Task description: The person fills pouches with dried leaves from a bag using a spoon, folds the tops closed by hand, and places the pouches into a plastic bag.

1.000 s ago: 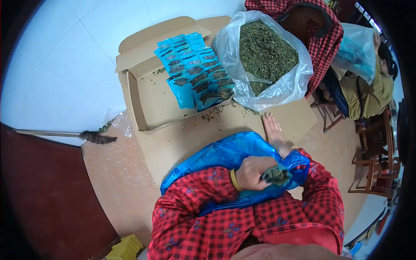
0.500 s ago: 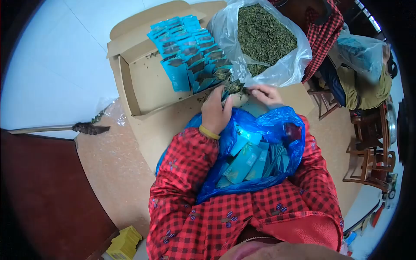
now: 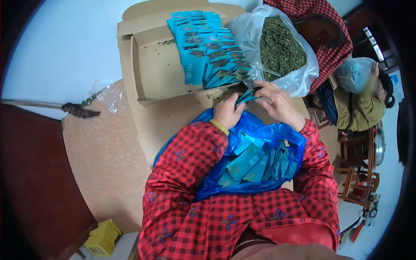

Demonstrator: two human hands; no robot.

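Observation:
Between my two hands is a small teal packet (image 3: 246, 97), tilted, just in front of the cardboard box. My left hand (image 3: 229, 111) is closed on its near left end, and the fingers of my right hand (image 3: 277, 102) grip its right side. Rows of upright teal packets (image 3: 195, 71) fill the right part of the cardboard box (image 3: 149, 100); dark leaf shows at several open tops. Right behind my right hand stands a clear plastic bag (image 3: 247, 28) full of dried green leaves (image 3: 281, 47). Below my hands, a blue plastic bag (image 3: 208, 184) holds flat teal packets (image 3: 245, 163).
Crumbs of leaf (image 3: 216, 94) lie by the box's front edge. At right, a person in an olive jacket (image 3: 357, 115) sits near a clear bag (image 3: 353, 76) and wooden chairs (image 3: 355, 188). A dark red panel (image 3: 43, 173) and yellow boxes (image 3: 102, 238) are at left.
My right hand has come in over the packet and now grips it along with my left hand. The packet has tipped flatter, and its leafy mouth shows less. The whole view has shifted slightly.

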